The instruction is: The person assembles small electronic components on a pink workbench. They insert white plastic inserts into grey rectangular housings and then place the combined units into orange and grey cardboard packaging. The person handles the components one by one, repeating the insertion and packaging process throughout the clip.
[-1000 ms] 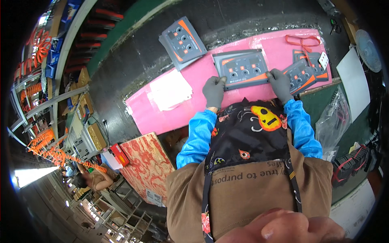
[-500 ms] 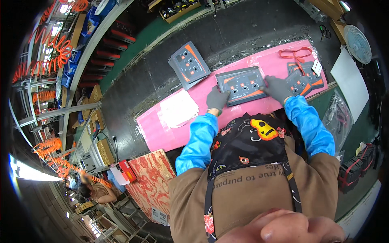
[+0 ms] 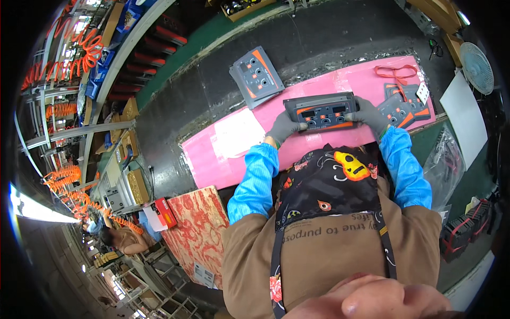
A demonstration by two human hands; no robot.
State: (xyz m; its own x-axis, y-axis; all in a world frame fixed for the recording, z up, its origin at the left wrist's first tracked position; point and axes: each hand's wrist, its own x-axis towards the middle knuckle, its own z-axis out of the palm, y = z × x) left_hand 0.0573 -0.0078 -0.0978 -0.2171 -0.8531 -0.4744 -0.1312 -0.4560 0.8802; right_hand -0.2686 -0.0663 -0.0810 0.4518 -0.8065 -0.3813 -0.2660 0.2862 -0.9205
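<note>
Both of my grey-gloved hands grip a dark grey control panel with orange trim and round holes (image 3: 325, 116) by its two ends. The panel is tilted up on edge, so its thick upper side shows; whether it is one piece or several together I cannot tell. My left hand (image 3: 287, 126) closes round its left end, thumb on the front face. At the right end, my right hand (image 3: 370, 115) holds it the same way. Beneath lies a pink sheet (image 3: 204, 165) on the dark bench. A stack of similar panels (image 3: 257, 77) sits beyond my left hand.
White paper (image 3: 239, 134) lies on the pink sheet at left. More panels (image 3: 398, 110) and a red strap (image 3: 396, 73) lie at right. A round fan grille (image 3: 476, 68) and a white board (image 3: 465, 119) stand farther right. A red-patterned board (image 3: 196, 228) is near my left elbow.
The held panel has gone from lying nearly flat to tilted up, its upper side now facing me. Both hands have shifted their grip round its ends, thumbs over the front.
</note>
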